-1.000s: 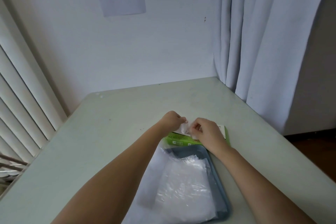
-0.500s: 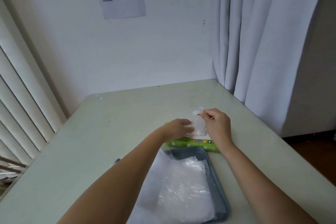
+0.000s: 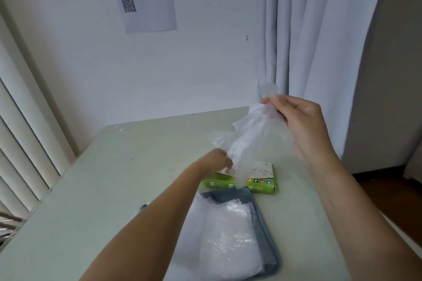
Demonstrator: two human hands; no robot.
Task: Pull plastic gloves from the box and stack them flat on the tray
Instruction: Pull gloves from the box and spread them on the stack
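1. Head view: a flat green cardboard box lies on the pale green bench, its white top facing up.
2. The right hand is raised above the box and to its right. Thumb and fingertips pinch the top end of a thin clear plastic glove.
3. The glove hangs crumpled from that pinch, and its lower end reaches down in front of the box's middle.
4. The left hand sits at the box's left part, fingers curled downward. I cannot tell whether they grip the glove's lower end or only hold the box down.
5. A grey-blue rectangular plastic tray lies just in front of the box, nearer the person.
6. A flat stack of clear plastic gloves lies in the tray and spills past its left rim onto the bench.
7. Behind the box stands a white wall with a printed paper sheet bearing a QR code.
8. Pale curtains hang behind the box to its right, and white vertical blinds stand well to its left.
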